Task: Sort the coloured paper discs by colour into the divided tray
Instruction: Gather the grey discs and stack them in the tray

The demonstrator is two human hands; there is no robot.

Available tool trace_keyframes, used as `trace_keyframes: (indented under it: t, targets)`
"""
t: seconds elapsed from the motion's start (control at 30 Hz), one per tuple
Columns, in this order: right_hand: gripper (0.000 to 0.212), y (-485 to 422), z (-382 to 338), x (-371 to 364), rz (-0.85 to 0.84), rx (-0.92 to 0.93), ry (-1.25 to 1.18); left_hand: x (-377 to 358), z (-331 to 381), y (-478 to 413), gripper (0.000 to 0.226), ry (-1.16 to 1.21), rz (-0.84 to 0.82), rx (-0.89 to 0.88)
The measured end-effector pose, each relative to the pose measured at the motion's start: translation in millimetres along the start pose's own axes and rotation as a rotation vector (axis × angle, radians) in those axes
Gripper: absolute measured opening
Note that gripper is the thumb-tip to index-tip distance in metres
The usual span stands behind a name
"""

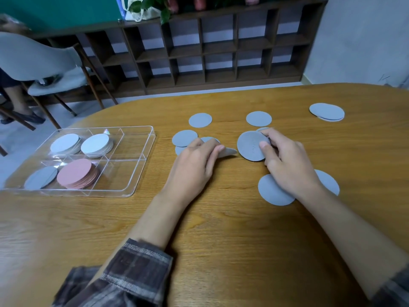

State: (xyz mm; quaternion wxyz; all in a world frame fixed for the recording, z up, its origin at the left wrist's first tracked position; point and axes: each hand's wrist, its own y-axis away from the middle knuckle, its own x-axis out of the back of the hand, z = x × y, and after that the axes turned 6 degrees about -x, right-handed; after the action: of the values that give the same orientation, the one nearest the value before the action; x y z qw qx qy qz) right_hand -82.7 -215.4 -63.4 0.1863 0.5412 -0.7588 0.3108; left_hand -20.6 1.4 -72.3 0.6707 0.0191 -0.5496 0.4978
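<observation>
– Tray (pixel 141 138) sits at the left of the worktop (pixel 221 229), clear plastic, divided. What's in it?

– Two pale stacks in the far compartments, one (pixel 65 144) at the far left and a white one (pixel 96 145) beside it. In front, a grey disc (pixel 41 177) leans in the near-left compartment, with a pink stack (pixel 76 173) just to its right.

– And the left hand (pixel 197 160)?

– Down in the middle, over a little cluster of grey discs (pixel 184 138). Its fingers are curled, thumb and forefinger pinching a grey disc (pixel 229 151) seen almost edge-on, poking out to the right.

– Right hand (pixel 287 165)?

– Just beside it, gripping a larger-looking grey disc (pixel 251 146) that tilts up off the worktop. The thumb (pixel 263 144) presses on its face, and the other fingers wrap behind.

– Loose ones?

– Two grey discs lie flat farther back, one (pixel 200 120) beyond the left hand, one (pixel 258 119) beyond the right. Two more, (pixel 274 191) and (pixel 327 181), lie under the right wrist. At the far right sits a small grey pile (pixel 326 111), well apart from the rest.
</observation>
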Motion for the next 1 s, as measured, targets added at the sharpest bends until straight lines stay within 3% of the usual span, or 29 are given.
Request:
trace_keyframes:
  t: [0.23,0.43,0.67,0.87,1.0]
  targets:
    - [0.022,4,-7,-1,-0.045,0.006,-0.069,7,14,0,0.02,0.099,0.152,0.066]
    - [0.029,5,-11,-2,-0.099,-0.046,-0.136,3,17,-1,0.011,0.375,0.074,0.182]
    - [0.032,7,-16,-5,-0.151,-0.062,-0.192,4,24,0,0.016,0.431,0.117,0.308]
    - [0.018,10,-15,-10,-0.142,0.049,-0.06,2,16,0,0.012,0.338,0.122,0.225]
    - [0.019,8,-9,-10,-0.086,0.026,-0.037,3,-1,0,0.034,0.101,0.038,0.152]
